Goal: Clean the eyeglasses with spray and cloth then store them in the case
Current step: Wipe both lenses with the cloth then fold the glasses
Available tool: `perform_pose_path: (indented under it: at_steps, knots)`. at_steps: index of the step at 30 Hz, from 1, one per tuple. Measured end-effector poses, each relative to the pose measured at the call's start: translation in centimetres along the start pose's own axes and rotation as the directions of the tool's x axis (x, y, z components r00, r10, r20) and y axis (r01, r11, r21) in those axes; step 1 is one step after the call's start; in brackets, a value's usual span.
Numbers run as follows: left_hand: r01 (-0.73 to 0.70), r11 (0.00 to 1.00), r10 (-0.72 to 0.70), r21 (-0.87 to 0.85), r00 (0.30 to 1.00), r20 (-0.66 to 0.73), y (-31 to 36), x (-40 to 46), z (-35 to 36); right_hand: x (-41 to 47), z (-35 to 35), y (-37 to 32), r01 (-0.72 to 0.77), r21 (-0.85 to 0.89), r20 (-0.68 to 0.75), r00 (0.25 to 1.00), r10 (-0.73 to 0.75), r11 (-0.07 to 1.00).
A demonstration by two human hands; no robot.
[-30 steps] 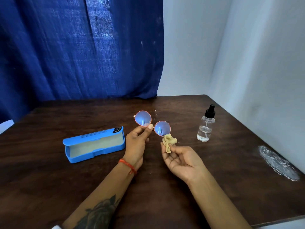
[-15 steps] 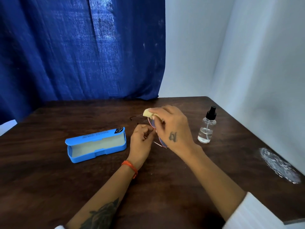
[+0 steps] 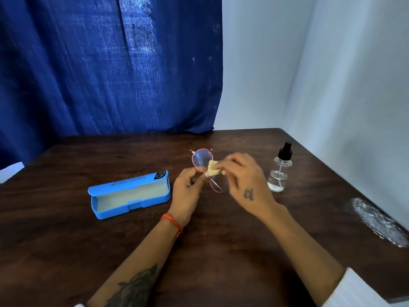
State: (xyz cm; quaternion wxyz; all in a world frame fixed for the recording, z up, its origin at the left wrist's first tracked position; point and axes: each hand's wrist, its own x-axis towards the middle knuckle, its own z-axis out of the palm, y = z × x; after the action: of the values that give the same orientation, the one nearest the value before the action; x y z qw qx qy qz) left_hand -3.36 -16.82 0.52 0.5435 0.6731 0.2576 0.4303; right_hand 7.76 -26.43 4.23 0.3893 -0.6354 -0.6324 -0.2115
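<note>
Lower lens [image 3: 218, 185] behind R hand [image 3: 245, 180]

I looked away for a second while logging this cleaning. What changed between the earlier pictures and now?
The right hand turned palm down and brought the cloth onto the glasses. The left hand holds them as before. Case and spray bottle stayed put.

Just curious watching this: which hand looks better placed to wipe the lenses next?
Probably the right hand: it already pinches the cloth against the eyeglasses, while the left hand grips the frame to steady it.
</note>
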Motion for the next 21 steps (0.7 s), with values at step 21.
perform_pose_path:
  at_steps: [21]
  knots:
    - [0.233,0.815,-0.084,-0.531,0.954,0.288,0.2,1.1,-1.8,-2.3,0.2,1.9,-0.298,0.370,0.302,0.934,0.189,0.880]
